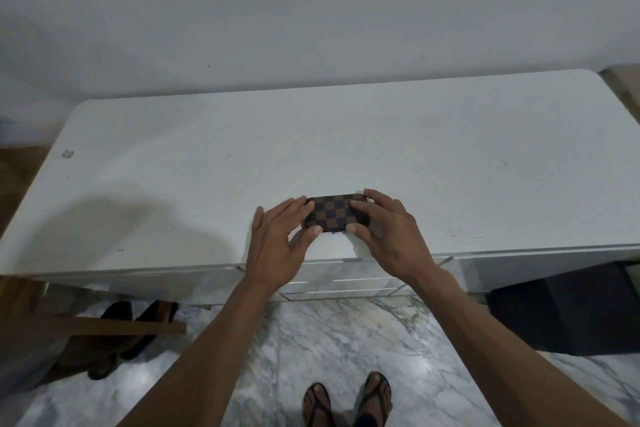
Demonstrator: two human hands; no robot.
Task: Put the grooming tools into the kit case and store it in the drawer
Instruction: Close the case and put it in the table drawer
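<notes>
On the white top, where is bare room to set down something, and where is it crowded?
The white top is bare from the wall to the checkered case, and on both sides out to its left and right ends. The only crowded place is at the middle of the front edge, where the left hand and the right hand hold the case.

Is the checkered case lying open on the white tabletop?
No. The checkered case is closed, lying flat on the tabletop, with the left hand and right hand gripping its two ends.

Dim, soft shadow on desk (pixel 138 218), bowed edges
</notes>
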